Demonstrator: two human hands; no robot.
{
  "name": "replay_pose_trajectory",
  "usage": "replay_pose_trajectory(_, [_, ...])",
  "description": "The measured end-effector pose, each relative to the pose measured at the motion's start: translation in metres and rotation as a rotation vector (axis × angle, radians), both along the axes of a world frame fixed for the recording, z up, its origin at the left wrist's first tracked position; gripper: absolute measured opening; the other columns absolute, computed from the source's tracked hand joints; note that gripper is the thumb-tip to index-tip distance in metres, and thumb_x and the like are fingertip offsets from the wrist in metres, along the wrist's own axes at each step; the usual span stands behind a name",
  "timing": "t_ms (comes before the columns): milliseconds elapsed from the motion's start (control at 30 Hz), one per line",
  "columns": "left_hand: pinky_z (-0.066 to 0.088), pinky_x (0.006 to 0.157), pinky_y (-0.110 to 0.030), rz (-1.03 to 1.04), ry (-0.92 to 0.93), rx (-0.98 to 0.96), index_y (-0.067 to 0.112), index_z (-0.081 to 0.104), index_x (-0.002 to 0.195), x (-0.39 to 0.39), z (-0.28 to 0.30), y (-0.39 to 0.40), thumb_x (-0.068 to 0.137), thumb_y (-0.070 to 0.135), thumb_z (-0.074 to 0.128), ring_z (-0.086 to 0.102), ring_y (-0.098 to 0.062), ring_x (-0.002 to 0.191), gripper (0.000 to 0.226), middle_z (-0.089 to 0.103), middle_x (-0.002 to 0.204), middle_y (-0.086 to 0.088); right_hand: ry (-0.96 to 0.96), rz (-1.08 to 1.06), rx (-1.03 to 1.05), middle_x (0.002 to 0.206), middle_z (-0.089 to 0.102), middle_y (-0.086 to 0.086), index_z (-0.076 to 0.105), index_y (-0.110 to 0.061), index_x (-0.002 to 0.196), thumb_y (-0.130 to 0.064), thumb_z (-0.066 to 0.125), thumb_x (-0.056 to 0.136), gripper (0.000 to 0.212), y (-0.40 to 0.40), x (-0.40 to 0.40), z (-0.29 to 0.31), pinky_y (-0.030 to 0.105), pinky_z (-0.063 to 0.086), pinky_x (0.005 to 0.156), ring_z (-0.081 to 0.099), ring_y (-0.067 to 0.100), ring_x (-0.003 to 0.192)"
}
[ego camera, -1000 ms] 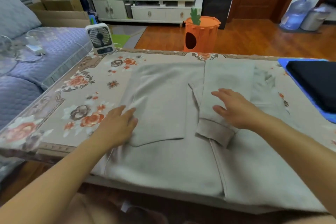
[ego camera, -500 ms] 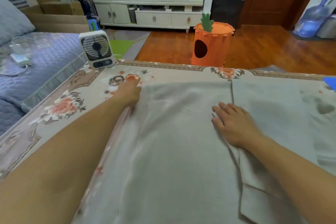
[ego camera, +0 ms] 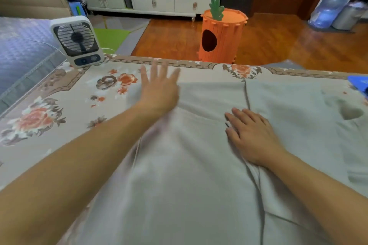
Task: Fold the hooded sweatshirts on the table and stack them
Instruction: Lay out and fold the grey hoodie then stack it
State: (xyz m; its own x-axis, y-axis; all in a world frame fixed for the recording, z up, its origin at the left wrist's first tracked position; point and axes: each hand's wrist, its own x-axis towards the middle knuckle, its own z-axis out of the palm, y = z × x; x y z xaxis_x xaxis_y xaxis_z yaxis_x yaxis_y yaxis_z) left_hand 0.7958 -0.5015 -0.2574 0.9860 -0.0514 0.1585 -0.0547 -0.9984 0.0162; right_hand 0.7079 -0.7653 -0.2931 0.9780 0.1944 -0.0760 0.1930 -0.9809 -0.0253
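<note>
A light grey hooded sweatshirt (ego camera: 199,165) lies spread across the floral table (ego camera: 49,125), its two sides folded in so their edges meet along a seam near the middle. My left hand (ego camera: 159,91) is over the garment's far left corner, fingers straight and spread, blurred by motion. Flat on the cloth beside the seam, palm down and fingers straight, rests my right hand (ego camera: 253,135). Neither hand grips the fabric. At the far right the hood part shows a dark opening.
A small white fan (ego camera: 76,42) stands on the table's far left corner. A blue mat's edge (ego camera: 358,82) shows at the far right. Beyond the table are an orange carrot-shaped bin (ego camera: 221,36) on the wooden floor and a sofa (ego camera: 20,49) at left.
My left hand has slid from the near left edge up along the fold to the far corner, its fingers now spread. The view has come closer. My right hand has stayed pressed near the seam.
</note>
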Motion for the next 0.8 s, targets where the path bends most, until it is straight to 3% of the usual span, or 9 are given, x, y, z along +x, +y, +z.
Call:
replay_pose_trajectory(67, [-0.012,0.116,-0.064,-0.053,0.131,-0.023,0.042,0.01,0.158,-0.048,-0.012,-0.018,0.101,0.062,0.021,-0.013,-0.036,0.154,0.062,-0.007,0.17,0.0,0.001,0.0,0.001,0.166,0.016,-0.011,0.022,-0.038,0.156,-0.056,0.012,0.097,0.062,0.0,-0.001,-0.001,0.04,0.012,0.123,0.014,0.018,0.152])
replay_pose_trajectory(133, [-0.012,0.116,-0.064,0.004,0.253,0.0,0.045,0.003,0.158,-0.087,-0.035,-0.004,0.096,0.073,0.01,-0.014,-0.035,0.154,0.069,-0.01,0.17,0.004,0.002,-0.004,0.006,0.167,0.015,-0.01,0.022,-0.037,0.157,-0.053,0.016,0.101,0.058,-0.001,0.0,-0.003,0.041,0.011,0.123,0.012,0.018,0.153])
replay_pose_trajectory(267, [-0.002,0.125,-0.054,0.08,0.28,-0.113,0.044,0.001,0.159,-0.097,-0.047,0.046,0.095,0.073,0.006,-0.006,-0.027,0.156,0.071,-0.009,0.17,0.004,0.024,0.012,0.008,0.167,0.014,-0.008,0.021,-0.036,0.158,-0.052,0.02,0.103,0.057,-0.003,0.001,-0.004,0.042,0.009,0.123,0.011,0.019,0.153])
replay_pose_trajectory(433, [-0.011,0.122,-0.058,0.088,0.342,0.056,0.039,-0.003,0.16,-0.122,-0.017,0.024,0.098,0.069,0.008,-0.021,-0.035,0.153,0.07,-0.023,0.167,-0.005,0.044,0.066,0.128,0.169,0.006,-0.002,0.016,-0.033,0.159,-0.059,0.023,0.102,0.063,-0.004,-0.018,0.023,0.046,-0.001,0.123,-0.002,0.024,0.155])
replay_pose_trajectory(500, [-0.003,0.124,-0.055,-0.072,0.264,0.036,0.039,0.004,0.16,-0.17,-0.002,0.004,0.094,0.071,0.005,-0.011,-0.035,0.155,0.074,-0.011,0.169,-0.007,-0.07,0.153,0.219,0.165,0.022,0.004,0.031,-0.027,0.156,-0.059,0.023,0.099,0.065,-0.005,-0.058,0.039,0.048,0.008,0.123,0.013,0.028,0.153])
replay_pose_trajectory(567, [0.014,0.123,-0.052,-0.308,0.284,-0.105,0.037,0.022,0.159,-0.252,0.004,-0.015,0.087,0.078,0.004,0.011,-0.036,0.155,0.085,0.016,0.168,-0.009,-0.121,0.307,0.26,0.152,0.046,0.013,0.052,-0.019,0.145,-0.059,0.028,0.097,0.067,-0.017,-0.125,0.045,0.05,0.025,0.119,0.037,0.038,0.143])
replay_pose_trajectory(633, [0.02,0.121,-0.052,-0.496,0.289,-0.128,0.039,0.03,0.157,-0.343,-0.01,-0.023,0.09,0.081,0.017,0.02,-0.035,0.153,0.08,0.027,0.165,-0.007,-0.092,0.379,0.28,0.15,0.047,0.014,0.054,-0.019,0.143,-0.063,0.027,0.1,0.067,-0.045,-0.203,0.037,0.043,0.025,0.119,0.038,0.037,0.142])
replay_pose_trajectory(700, [0.013,0.12,-0.052,-0.57,0.291,0.034,0.041,0.021,0.159,-0.405,-0.03,-0.016,0.086,0.082,0.038,0.013,-0.032,0.155,0.086,0.018,0.168,-0.004,0.049,0.375,0.253,0.165,0.024,0.002,0.034,-0.035,0.154,-0.074,0.027,0.096,0.07,-0.081,-0.273,0.028,0.04,0.017,0.123,0.016,0.024,0.153])
replay_pose_trajectory(800, [0.021,0.117,-0.054,-0.553,0.276,0.186,0.033,0.019,0.161,-0.433,-0.046,-0.001,0.071,0.047,0.066,0.018,-0.035,0.154,0.103,0.019,0.168,-0.007,0.108,0.432,0.036,0.169,0.006,-0.001,0.012,-0.037,0.16,-0.087,0.043,0.079,0.1,-0.119,-0.336,0.013,0.043,0.016,0.121,0.001,0.023,0.155])
